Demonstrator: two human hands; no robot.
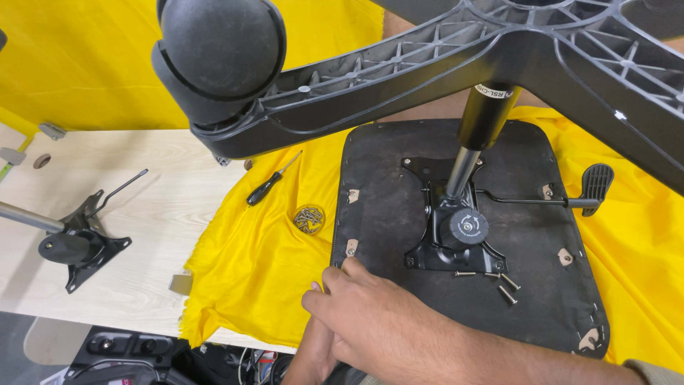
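While the right hand (370,314) lies palm down, fingers loosely spread and gripping nothing, on the near left edge of the upturned black seat (385,214), loose screws (499,281) nearby, left hand (313,356) mostly hidden beneath, its grip impossible to tell.

Pale wood-grain tabletop (142,214) left of the hand, half covered by bright yellow cloth (242,257) running under and right of it. Dark floor with tangled cables (249,360) below the table edge, lower left. Even, bright light.
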